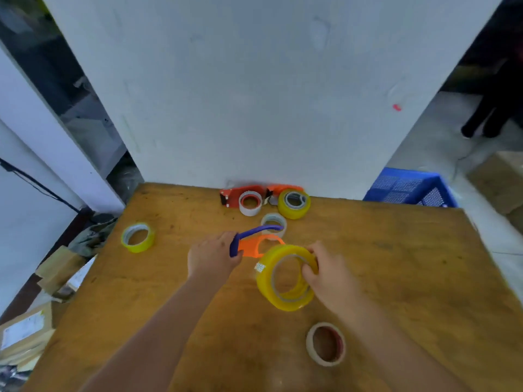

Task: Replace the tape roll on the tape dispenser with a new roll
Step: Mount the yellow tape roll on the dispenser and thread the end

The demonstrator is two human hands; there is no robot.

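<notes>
The left hand (212, 254) is closed around the purple handle of an orange tape dispenser (256, 243), held over the middle of the worktop (396, 264). The right hand (329, 271) pinches the rim of a big yellow tape roll (285, 277), touching the dispenser's front. No writing can be read. Along the far edge lie two red dispensers (240, 193), each with a roll. Three more rolls lie loose: one at the left edge (138, 237), one behind the dispenser (274, 220), one near the front (326, 344). A blue crate (410, 188) stands beyond the far right corner.
</notes>
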